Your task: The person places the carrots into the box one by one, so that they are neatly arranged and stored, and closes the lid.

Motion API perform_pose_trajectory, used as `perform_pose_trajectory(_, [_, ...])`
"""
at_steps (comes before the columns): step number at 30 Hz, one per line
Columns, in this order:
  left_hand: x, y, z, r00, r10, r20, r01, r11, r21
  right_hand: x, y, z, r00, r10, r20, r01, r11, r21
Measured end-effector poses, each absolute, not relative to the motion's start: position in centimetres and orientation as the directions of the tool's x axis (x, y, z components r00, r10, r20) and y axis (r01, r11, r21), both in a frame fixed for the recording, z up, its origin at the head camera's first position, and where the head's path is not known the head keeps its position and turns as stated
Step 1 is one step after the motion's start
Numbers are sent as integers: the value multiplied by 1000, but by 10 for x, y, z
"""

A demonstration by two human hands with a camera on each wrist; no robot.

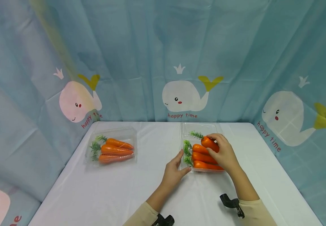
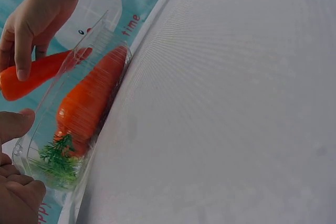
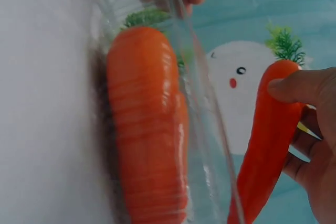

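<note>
My right hand (image 1: 225, 153) holds an orange carrot (image 1: 209, 143) with feathery green leaves. Its thumb and fingers pinch the thick leafy end, as the right wrist view shows. The carrot is over the back part of a clear plastic box (image 1: 205, 169) whose lid stands open behind it. Inside the box lie three more carrots (image 1: 204, 157) side by side, leaves to the left. My left hand (image 1: 172, 172) grips the box's front left corner between thumb and fingers. From the left wrist view, the right hand (image 2: 39, 30) tilts the carrot (image 2: 39, 74) above the box wall.
To the left on the white table (image 1: 151, 141), a second clear plastic box (image 1: 135, 133) contains three carrots (image 1: 117, 151) with green tops. A blue curtain (image 1: 140, 62) printed with whales surrounds the table at the back and sides.
</note>
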State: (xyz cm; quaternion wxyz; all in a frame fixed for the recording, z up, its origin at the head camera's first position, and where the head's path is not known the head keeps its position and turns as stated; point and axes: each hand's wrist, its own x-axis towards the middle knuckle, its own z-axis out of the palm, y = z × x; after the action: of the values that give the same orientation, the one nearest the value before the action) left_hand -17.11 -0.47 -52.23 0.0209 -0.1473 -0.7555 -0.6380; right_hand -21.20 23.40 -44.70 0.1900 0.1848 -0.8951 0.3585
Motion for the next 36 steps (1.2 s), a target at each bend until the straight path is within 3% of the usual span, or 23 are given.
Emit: perform_pose_trajectory(36, [-174,-5,-524,-949,192,249,277,136,951,-210,227,-481,-895,-330,301,-446,683,-578])
